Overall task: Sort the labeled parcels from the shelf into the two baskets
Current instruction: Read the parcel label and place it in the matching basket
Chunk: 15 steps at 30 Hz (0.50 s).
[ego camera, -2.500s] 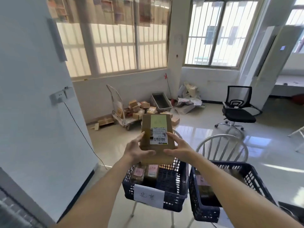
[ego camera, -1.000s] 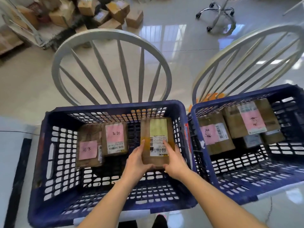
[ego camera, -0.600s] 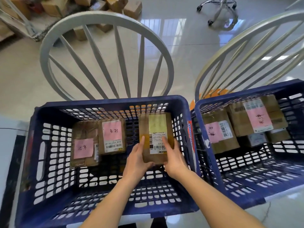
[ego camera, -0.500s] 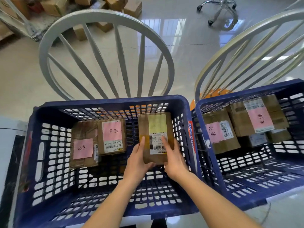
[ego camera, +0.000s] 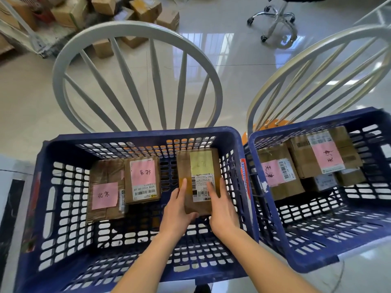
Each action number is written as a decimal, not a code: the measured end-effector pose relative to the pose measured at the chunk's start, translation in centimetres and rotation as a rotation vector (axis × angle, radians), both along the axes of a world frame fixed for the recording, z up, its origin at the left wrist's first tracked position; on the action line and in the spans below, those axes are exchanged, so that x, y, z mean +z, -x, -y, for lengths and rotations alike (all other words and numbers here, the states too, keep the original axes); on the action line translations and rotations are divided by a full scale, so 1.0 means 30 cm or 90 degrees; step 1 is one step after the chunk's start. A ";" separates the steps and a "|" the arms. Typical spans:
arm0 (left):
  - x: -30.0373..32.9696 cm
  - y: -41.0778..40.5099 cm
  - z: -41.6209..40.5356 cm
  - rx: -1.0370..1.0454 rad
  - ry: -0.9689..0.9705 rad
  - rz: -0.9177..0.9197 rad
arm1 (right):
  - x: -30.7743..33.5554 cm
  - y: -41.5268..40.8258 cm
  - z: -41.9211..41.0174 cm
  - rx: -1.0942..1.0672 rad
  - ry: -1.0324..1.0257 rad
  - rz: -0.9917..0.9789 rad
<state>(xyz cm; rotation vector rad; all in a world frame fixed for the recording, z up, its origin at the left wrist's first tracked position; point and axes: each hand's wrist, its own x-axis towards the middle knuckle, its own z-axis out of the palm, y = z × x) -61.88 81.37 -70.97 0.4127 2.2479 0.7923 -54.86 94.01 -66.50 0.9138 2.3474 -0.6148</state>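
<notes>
A brown parcel [ego camera: 198,180] with a yellow note was gripped at its near end by the left hand [ego camera: 177,210] and right hand [ego camera: 222,208], inside the left basket [ego camera: 139,134]; two pink-labelled parcels [ego camera: 124,185] lay to its left; the right basket [ego camera: 317,121] held others.

Left basket's two pink notes [ego camera: 104,195] [ego camera: 143,174] both say 北京, one sitting above a label printed "502B P021-00 69". Right basket's pink note [ego camera: 271,172] reads 天津.
</notes>
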 end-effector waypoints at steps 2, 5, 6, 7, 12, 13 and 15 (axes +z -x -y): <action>0.007 0.006 0.002 -0.007 0.007 0.012 | 0.010 -0.003 -0.008 0.008 -0.006 -0.001; 0.034 0.020 0.001 -0.034 0.027 0.016 | 0.033 -0.013 -0.004 0.022 0.006 -0.019; 0.052 0.027 -0.001 -0.051 0.037 0.008 | 0.047 -0.018 -0.004 0.027 0.012 -0.022; 0.075 0.035 -0.002 -0.070 0.050 -0.006 | 0.065 -0.024 -0.007 0.031 0.019 -0.023; 0.290 0.097 0.000 -0.137 0.089 -0.124 | 0.244 -0.036 -0.031 0.053 0.073 -0.044; 0.349 0.117 0.002 -0.145 0.085 -0.140 | 0.299 -0.026 -0.040 0.059 0.070 -0.050; 0.479 0.162 0.003 -0.161 0.070 -0.176 | 0.426 -0.002 -0.063 0.062 0.045 -0.075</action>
